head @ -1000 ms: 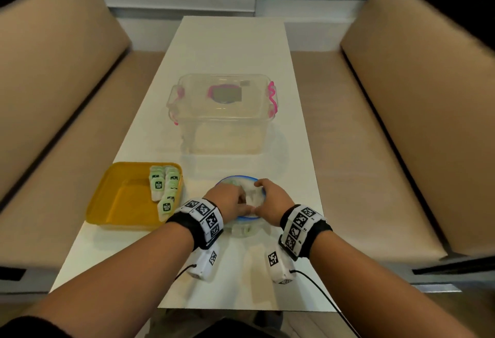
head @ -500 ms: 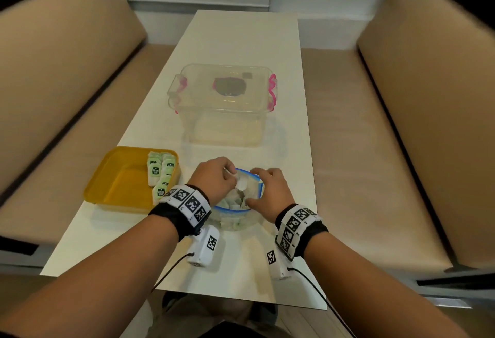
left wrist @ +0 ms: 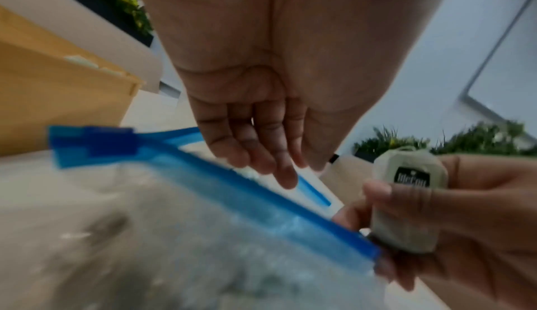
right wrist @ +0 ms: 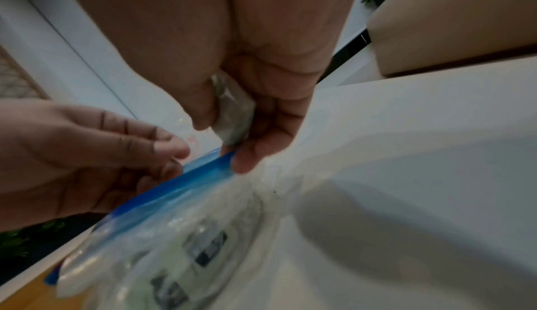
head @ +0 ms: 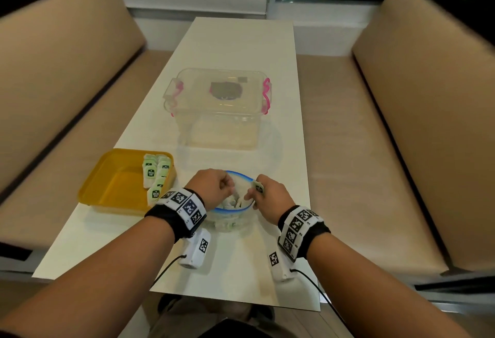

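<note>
1 sachet (left wrist: 406, 202), long axis upright, pinched in your right hand (head: 270, 195) grip | over right end of zip bag (head: 230, 224) mouth, on table (head: 241, 56) | left hand (head: 214, 187) at left rim, hold unclear

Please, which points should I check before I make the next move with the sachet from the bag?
1. The right hand pinches the sachet securely: ok.
2. The sachet is clear of the zip bag: cannot tell; its lower end sits at the blue rim.
3. The bag mouth is open: ok.
4. The left hand steadies the bag: cannot tell; its fingers are at the rim, but no grip shows.
5. The yellow tray has free room: ok; its left part is bare.
</note>
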